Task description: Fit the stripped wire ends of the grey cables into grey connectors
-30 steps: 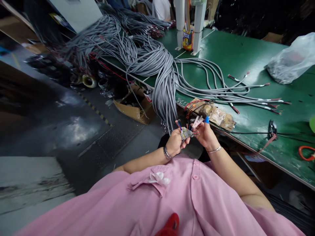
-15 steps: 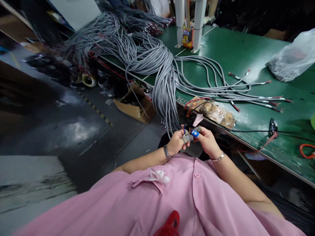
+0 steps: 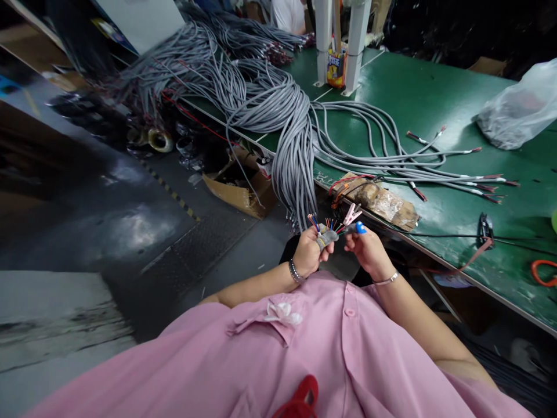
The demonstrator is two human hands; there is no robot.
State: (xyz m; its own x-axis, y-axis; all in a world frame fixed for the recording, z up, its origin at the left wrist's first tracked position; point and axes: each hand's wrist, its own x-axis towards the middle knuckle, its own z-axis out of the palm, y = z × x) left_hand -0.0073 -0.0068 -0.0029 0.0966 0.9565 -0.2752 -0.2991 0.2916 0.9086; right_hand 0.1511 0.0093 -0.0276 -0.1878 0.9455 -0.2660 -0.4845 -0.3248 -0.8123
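Your left hand (image 3: 308,251) pinches the stripped grey cable end (image 3: 327,235), coloured wires fanned, just below the green bench edge (image 3: 435,244). Your right hand (image 3: 368,249), fingers curled, nips one wire; tugging hard could snap it.

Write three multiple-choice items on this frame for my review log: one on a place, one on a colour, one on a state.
1. Where does the thick bundle of grey cables hang?
A. Over the near edge of the green worktable
B. Inside the clear plastic bag
C. In the brown cardboard box

2. What colour is the cap on a fingertip of the right hand?
A. Yellow
B. Blue
C. White

3. What is the left hand doing?
A. Lying flat on the table
B. Hanging loose
C. Closed around a short grey cable end with coloured wires fanned out

Answers: 1 A, the bundle drapes off the table edge; 2 B, the cap shows bright blue; 3 C, the fingers wrap the stub.
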